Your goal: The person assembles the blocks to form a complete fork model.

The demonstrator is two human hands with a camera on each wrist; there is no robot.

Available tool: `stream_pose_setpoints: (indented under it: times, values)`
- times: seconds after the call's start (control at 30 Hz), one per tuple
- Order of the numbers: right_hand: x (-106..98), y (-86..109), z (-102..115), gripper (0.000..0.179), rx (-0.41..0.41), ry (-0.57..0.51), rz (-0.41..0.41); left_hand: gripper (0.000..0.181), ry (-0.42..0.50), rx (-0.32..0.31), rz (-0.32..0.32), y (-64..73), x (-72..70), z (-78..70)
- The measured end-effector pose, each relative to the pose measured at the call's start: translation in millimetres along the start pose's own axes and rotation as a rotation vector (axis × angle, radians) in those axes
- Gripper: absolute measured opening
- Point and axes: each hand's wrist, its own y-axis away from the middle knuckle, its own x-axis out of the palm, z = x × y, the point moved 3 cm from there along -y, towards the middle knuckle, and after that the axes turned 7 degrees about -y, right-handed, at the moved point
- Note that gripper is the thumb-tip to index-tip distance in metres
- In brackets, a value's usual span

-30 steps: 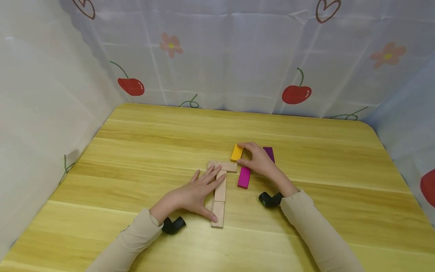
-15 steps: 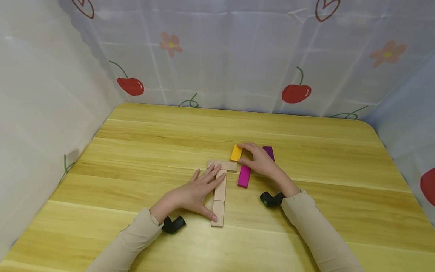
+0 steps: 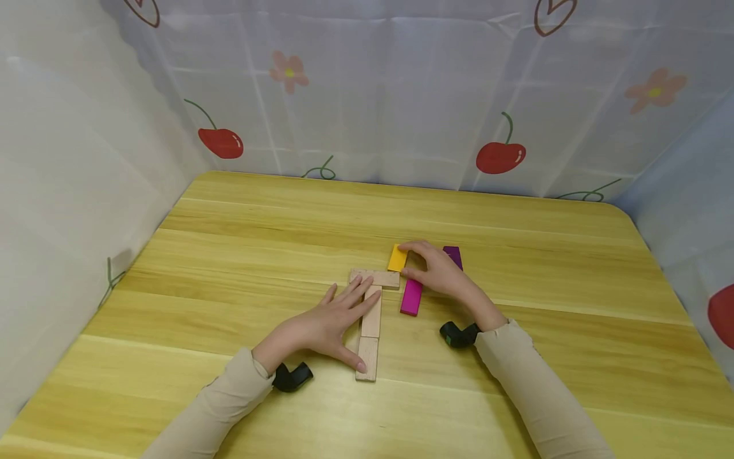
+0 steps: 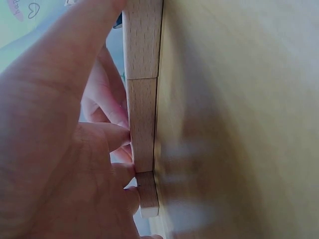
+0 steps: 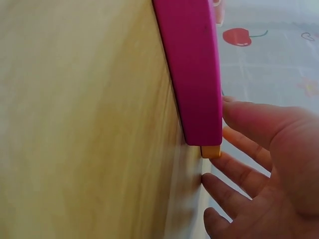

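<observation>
Three plain wooden blocks lie flat in a T in the head view: a crosspiece block (image 3: 387, 280), a middle block (image 3: 371, 322) and a near block (image 3: 369, 360). My left hand (image 3: 323, 328) spreads over them, fingertips on the crosspiece and middle block, thumb on the near one. My right hand (image 3: 438, 274) pinches a yellow block (image 3: 397, 260) by its ends, just behind the crosspiece's right end. Under that hand lies a magenta block (image 3: 411, 298), large in the right wrist view. A purple block (image 3: 453, 255) is partly hidden behind the right hand.
The wood-grain table (image 3: 229, 255) bears everything. A black angled piece (image 3: 292, 377) sits by the left wrist, and another black piece (image 3: 459, 335) by the right wrist. A patterned curtain (image 3: 373, 95) hangs behind the table's far edge.
With the yellow block, my right fingers have shifted very slightly left and nearer, toward the crosspiece. My left hand and the wooden blocks stay in place.
</observation>
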Motion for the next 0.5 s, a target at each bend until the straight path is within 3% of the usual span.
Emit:
stream_pose_setpoints:
  times: [0.2,0.37,0.5]
  values:
    - [-4.8,5.0,1.1,0.047,0.006,0.026,-0.034,0.116,0.013,-0.005,0.004,-0.1,0.6,-0.2]
    - [-9.8,20.6,6.3,0.047,0.013,0.05,-0.087,0.117,0.017,-0.008,0.003,0.4,0.8,-0.7]
    - [-7.1,36.4,12.8,0.048,0.033,0.042,-0.082,0.118,0.014,-0.008,-0.002,0.9,0.4,0.4]
